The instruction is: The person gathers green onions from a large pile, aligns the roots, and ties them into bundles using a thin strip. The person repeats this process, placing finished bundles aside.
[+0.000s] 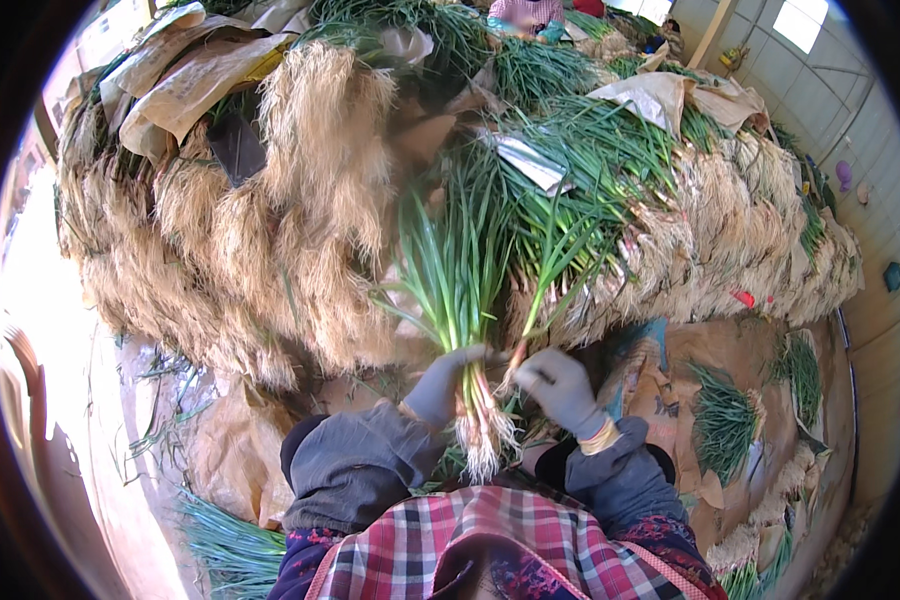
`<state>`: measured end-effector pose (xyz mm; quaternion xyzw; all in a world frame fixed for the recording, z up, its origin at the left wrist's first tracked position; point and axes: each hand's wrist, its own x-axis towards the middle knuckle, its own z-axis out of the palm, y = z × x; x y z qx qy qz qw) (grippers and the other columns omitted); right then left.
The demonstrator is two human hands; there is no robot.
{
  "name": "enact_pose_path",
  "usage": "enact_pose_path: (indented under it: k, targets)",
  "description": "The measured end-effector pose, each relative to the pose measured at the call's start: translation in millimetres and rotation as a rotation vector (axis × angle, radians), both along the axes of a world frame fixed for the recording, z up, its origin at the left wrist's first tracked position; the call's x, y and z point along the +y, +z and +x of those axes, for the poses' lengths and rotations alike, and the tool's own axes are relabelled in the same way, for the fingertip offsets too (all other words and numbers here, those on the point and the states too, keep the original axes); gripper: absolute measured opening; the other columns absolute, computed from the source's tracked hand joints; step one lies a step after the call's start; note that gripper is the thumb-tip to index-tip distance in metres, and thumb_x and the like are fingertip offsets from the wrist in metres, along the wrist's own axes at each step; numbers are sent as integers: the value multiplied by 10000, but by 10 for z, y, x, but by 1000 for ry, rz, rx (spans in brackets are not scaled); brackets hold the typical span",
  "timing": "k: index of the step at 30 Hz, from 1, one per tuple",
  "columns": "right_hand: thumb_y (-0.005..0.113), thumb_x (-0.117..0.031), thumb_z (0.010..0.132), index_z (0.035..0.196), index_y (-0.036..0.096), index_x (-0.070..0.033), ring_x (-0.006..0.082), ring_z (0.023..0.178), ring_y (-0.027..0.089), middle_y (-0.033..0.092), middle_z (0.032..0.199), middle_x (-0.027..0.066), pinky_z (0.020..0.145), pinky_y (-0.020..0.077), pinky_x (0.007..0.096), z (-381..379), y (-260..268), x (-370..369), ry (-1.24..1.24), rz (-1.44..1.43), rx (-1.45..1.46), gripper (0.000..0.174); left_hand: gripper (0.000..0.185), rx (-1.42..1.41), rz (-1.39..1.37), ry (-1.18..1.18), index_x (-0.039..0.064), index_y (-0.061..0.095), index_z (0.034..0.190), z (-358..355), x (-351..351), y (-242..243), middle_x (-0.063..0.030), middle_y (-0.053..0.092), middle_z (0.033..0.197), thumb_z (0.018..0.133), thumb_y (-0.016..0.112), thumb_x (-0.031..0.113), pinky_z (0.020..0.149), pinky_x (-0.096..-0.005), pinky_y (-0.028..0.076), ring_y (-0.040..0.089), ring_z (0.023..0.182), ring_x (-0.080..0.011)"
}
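Observation:
My left hand (444, 384), in a grey glove, is closed around a bunch of green onions (474, 322), leaves pointing away from me and whitish roots hanging towards my lap. To its right my right hand (560, 386), also gloved in grey, has its fingers curled at the root end of a single green onion (541, 300). That stalk leans up and to the right, apart from the bunch. Whether the right fingers grip it or only touch it, I cannot tell. Behind both hands lies a pile of green onions (581, 217) with reddish-white stems.
A high heap of rooted bundles (315, 225) rises ahead on the left, partly under plastic sacks (195, 90). More green onions lie at the lower left (232, 547) and on brown sheeting at the right (724, 420). Another person (525, 19) is at the far side.

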<state>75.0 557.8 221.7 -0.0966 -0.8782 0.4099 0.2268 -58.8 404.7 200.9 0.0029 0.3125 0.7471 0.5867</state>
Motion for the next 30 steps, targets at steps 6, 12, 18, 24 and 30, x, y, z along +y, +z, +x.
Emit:
enact_pose_path:
  k: [6, 12, 18, 24, 30]
  targets:
    - [519, -370, 968, 1047, 615, -32, 127, 770, 622, 646, 891, 24, 692, 483, 270, -1, -489, -26, -211, -896, -204, 360, 298, 2, 1, -65, -23, 556, 1098, -11, 25, -299, -148, 643, 951, 930, 514, 219, 820, -424, 566, 659, 835, -261]
    - [578, -316, 942, 935, 633, -38, 98, 738, 590, 630, 823, 10, 676, 478, 256, -139, -430, -45, 47, -990, -228, 283, 315, -39, 6, -101, -29, 540, 1146, -37, 13, -376, -155, 645, 980, 931, 510, 200, 814, -428, 571, 670, 867, -294]
    - [600, -223, 924, 869, 646, -35, 103, 658, 581, 618, 721, -4, 588, 442, 245, -263, -599, -183, -206, -960, -163, 202, 281, -13, 12, -122, -24, 567, 1113, -7, -26, -311, -113, 644, 912, 927, 529, 183, 723, -372, 580, 674, 814, -258]
    - [568, -284, 938, 814, 616, -48, 205, 625, 606, 609, 684, 32, 535, 455, 302, -262, -531, -319, -207, -713, -196, 271, 237, 76, -75, -46, -36, 603, 1013, 59, -51, -241, -95, 641, 794, 902, 551, 166, 621, -315, 560, 651, 688, -201]
    - [475, -277, 974, 844, 588, -9, 211, 620, 586, 571, 671, 77, 547, 462, 335, -273, -236, -382, 59, -1445, -121, 319, 243, -129, 178, -90, -38, 587, 924, 22, -143, -22, -100, 623, 749, 899, 505, 189, 645, -361, 554, 600, 587, -196]
